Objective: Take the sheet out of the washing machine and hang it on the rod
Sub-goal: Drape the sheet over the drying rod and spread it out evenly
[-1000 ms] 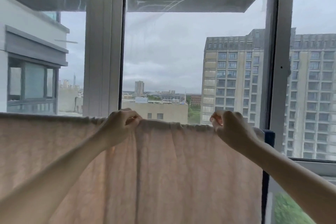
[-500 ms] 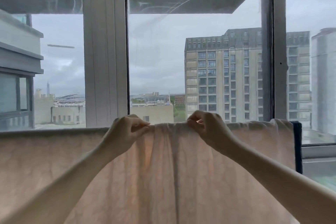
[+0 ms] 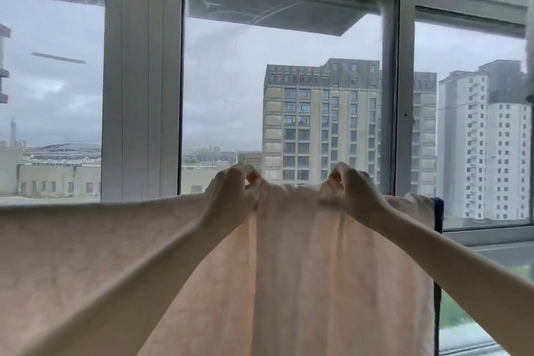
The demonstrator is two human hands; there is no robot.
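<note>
Both hands closing in: left hand (image 3: 231, 196) and right hand (image 3: 351, 196) pinch the sheet (image 3: 289, 283) top, bunching it — hung, just evening out.

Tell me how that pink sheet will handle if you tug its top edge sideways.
Probably floppy: the sheet bunches into folds between the left hand and right hand. Likely thin and light, since daylight glows through it. It may gather rather than slide evenly.

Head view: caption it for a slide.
Both hands, left hand and right hand, pinch the top edge of a pale pink sheet hanging before a window.
</note>
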